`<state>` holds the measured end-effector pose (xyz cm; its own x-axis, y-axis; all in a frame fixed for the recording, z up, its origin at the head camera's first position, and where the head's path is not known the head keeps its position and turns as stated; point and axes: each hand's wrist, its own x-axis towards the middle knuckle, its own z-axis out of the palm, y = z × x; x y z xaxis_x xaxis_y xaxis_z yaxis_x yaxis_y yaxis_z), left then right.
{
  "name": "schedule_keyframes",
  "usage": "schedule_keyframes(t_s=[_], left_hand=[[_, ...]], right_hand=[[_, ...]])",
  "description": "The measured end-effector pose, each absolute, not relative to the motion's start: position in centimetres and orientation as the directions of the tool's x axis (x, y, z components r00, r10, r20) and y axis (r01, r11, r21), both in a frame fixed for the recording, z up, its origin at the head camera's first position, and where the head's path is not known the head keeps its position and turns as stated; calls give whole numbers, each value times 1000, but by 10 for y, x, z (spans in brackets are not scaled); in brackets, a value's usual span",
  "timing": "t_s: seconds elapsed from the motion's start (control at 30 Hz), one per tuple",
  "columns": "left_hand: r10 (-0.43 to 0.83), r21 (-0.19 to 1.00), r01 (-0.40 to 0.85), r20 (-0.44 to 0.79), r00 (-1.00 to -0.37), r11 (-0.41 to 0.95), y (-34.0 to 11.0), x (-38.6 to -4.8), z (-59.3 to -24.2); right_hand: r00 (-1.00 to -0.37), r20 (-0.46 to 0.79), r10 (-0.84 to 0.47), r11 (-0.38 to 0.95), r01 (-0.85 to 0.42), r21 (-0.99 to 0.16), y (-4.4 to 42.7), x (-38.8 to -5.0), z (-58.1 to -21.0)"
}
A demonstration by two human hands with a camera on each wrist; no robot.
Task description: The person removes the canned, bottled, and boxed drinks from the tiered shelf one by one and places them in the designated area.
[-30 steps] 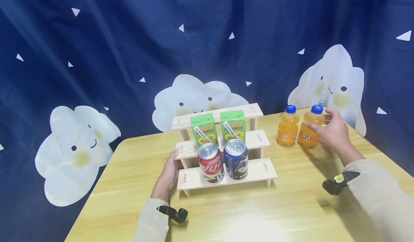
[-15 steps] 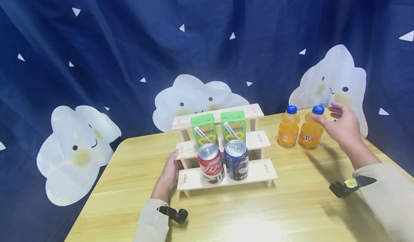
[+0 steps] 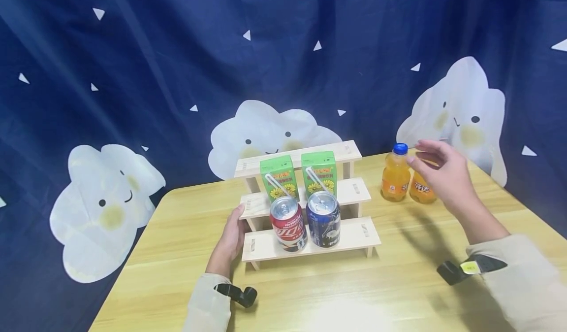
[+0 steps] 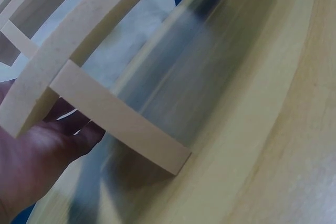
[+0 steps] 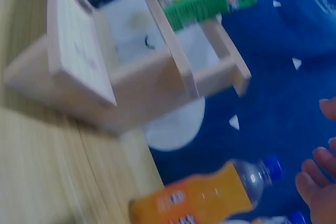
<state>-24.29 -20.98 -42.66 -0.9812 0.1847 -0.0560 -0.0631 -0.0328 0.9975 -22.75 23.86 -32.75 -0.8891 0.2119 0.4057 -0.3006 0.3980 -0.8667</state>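
A small three-step wooden display rack (image 3: 305, 250) stands on the table. My left hand (image 3: 232, 233) grips its left side, with fingers reaching under a step in the left wrist view. A red cola can (image 3: 289, 228) and a dark blue can (image 3: 324, 226) stand on the lowest step. Two green drink cartons (image 3: 279, 177) with straws stand on the middle step. My right hand (image 3: 447, 174) is in the air with fingers apart, holding nothing. It is beside the cap of one orange soda bottle (image 3: 395, 179) and in front of a second soda bottle (image 3: 423, 190), partly hiding it.
The light wooden table (image 3: 177, 253) ends at a dark blue curtain (image 3: 283, 41) with printed clouds. The rack's top step (image 3: 301, 157) rises behind the cartons. Both bottles stand upright to the right of the rack, near the table's back edge.
My right hand let go of the right-hand bottle and drew back to the right, then moved left toward the left-hand bottle's cap. My left hand and the rack stayed put.
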Motion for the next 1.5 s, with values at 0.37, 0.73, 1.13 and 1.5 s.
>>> schedule_keyframes(t_s=[0.37,0.73,1.13,1.5], left_hand=[[191,995,-90,-81,-978,-38,-210,-241,-428],[186,993,-100,-87,-979,-62,-209,-243,-436],[200,996,-70,-58,-978,-56,-209,-243,-435],[183,998,-50,-42,-982,-41,-210,-242,-429]], right_hand=[[-908,417,31,329,-385,-862,176,-236,-334],[-932,360,-38,227,-359,-905,143,-242,-350],[-956,288,-53,217,-292,-931,120,-246,-350],[-956,281,-84,203,-292,-935,108,-250,-348]])
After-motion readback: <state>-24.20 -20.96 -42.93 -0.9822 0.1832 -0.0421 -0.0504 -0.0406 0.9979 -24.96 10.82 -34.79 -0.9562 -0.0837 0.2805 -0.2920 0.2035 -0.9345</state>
